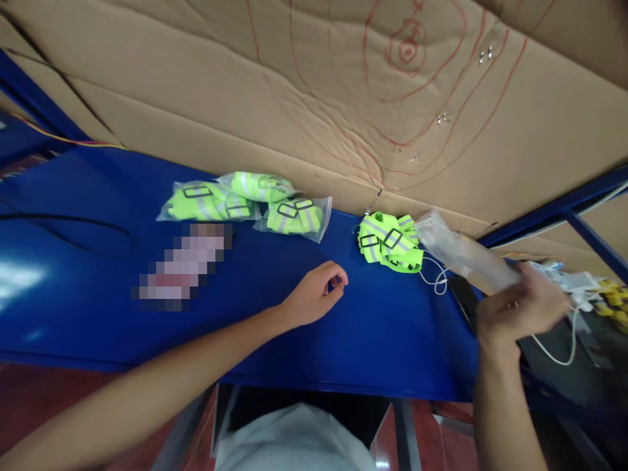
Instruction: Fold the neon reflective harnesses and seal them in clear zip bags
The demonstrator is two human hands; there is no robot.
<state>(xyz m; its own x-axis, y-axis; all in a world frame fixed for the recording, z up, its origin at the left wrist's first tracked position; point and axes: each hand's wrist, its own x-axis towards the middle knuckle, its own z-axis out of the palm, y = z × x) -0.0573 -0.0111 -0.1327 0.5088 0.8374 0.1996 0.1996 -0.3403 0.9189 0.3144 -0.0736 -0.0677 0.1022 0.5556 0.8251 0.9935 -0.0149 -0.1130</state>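
Observation:
My left hand rests over the blue table, fingers curled toward the thumb with a hollow between them and nothing visible inside. At the right, my right hand, smeared by motion, is closed on the end of a clear plastic bag. The bag stretches leftward to a bundle of neon yellow reflective straps with black buckles, lying unbagged on the table. Whether bag and bundle touch I cannot tell. Further left lie clear bags of similar straps, one resting partly over another.
A dark phone and a white cable lie near my right hand. Cardboard with red drawn lines stands behind the table. A pixelated item lies at left, beside a black cable. Yellow and white items crowd the far right.

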